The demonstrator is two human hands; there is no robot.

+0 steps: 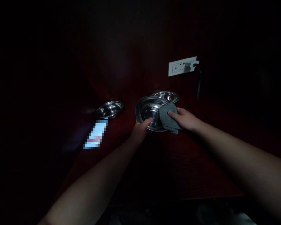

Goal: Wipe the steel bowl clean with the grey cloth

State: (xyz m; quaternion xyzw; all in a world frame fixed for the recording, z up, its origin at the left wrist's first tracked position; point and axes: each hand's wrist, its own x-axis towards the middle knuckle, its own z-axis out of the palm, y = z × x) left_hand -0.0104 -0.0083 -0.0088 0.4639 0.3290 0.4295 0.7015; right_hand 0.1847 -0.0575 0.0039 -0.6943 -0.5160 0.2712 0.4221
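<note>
My left hand point(141, 128) grips the near-left rim of a shiny metal bowl point(148, 112), its thumb over the inside and its other fingers hidden beneath. The bowl is tilted toward me above the dark red table. My right hand point(184, 118) is closed on a grey-green cloth point(168, 115), which lies over the bowl's right rim; the thumb presses on top. Just behind sits a second metal bowl or dish point(170, 96), partly covered by the held one. Another metal bowl point(110, 109) rests apart on the left.
A bright, pixelated rectangular screen point(96, 134) lies on the left of the table point(178, 168). On the back wall is a white socket panel point(181, 66) with a plug in it, and a dark cord point(199, 86) hangs down from there. Much of the surroundings is too dark to make out.
</note>
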